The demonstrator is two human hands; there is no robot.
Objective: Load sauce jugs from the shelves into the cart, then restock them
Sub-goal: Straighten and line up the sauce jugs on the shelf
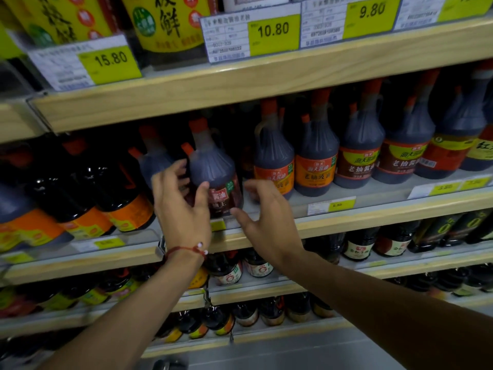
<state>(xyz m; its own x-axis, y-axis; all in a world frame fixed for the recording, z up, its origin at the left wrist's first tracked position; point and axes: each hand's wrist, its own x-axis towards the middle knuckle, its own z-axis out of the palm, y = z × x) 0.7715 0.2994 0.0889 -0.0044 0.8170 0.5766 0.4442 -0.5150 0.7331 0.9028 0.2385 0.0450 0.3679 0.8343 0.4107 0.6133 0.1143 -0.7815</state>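
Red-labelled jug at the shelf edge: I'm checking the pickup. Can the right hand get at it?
Probably yes. The right hand is open just beside the red-labelled jug, with nothing between them; the orange-labelled jug leaves a gap on that side.

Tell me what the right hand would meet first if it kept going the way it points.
Most likely the red-labelled jug: the open right hand aims at its lower right side, thumb nearly touching. Depth is hard to judge.

A thin red cord bracelet (186, 251) circles the wrist of the left hand (181, 206), with two small white beads (202, 249) strung at its knot. Both forearms (373, 295) are bare down to the bottom of the view.
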